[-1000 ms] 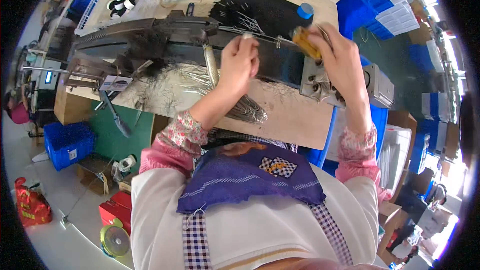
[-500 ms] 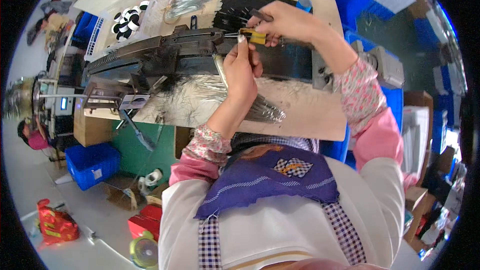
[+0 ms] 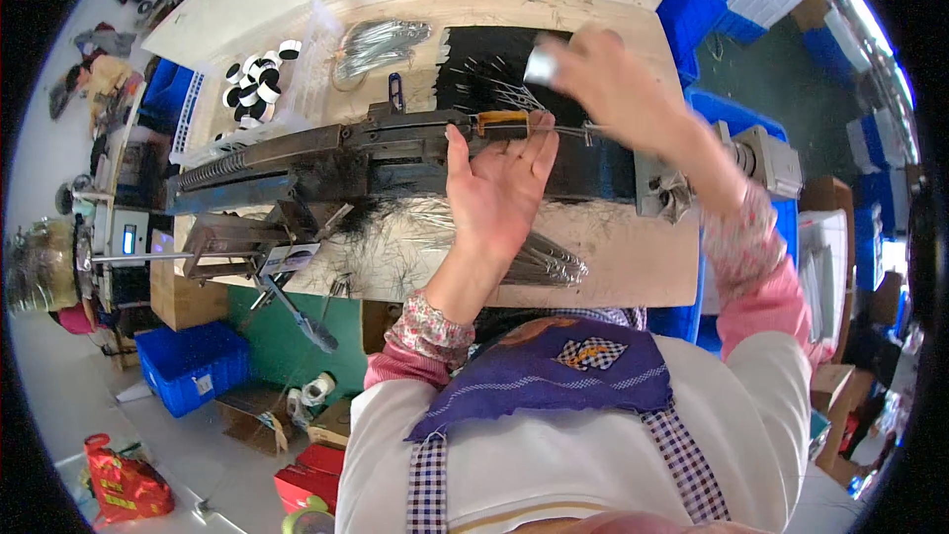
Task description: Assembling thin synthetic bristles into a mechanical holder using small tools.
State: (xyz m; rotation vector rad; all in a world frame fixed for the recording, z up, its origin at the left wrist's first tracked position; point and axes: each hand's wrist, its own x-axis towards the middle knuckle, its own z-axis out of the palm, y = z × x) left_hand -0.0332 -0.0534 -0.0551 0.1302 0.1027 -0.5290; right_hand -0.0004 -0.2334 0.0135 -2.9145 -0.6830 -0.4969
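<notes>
Head view, as I log it: my left hand (image 3: 499,193) lies palm-down, fingers (image 3: 529,138) pressed together, tips on the long dark machine (image 3: 326,163) beside an orange-handled tool (image 3: 501,121) resting on its top; my right hand (image 3: 618,79), blurred, pinches a small pale piece (image 3: 541,64) above the black mat (image 3: 494,69). Loose metal wires (image 3: 539,262) lie on the tabletop (image 3: 633,257) just below the left wrist; black-and-white rings (image 3: 259,74) sit well apart at the far left.

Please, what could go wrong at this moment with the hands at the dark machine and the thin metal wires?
The left hand rests its fingers on the dark machine, so a moving part might pinch them. The loose metal wires lie near the table edge and could slide off. The right hand looks blurred, so its small pale object might slip.
</notes>
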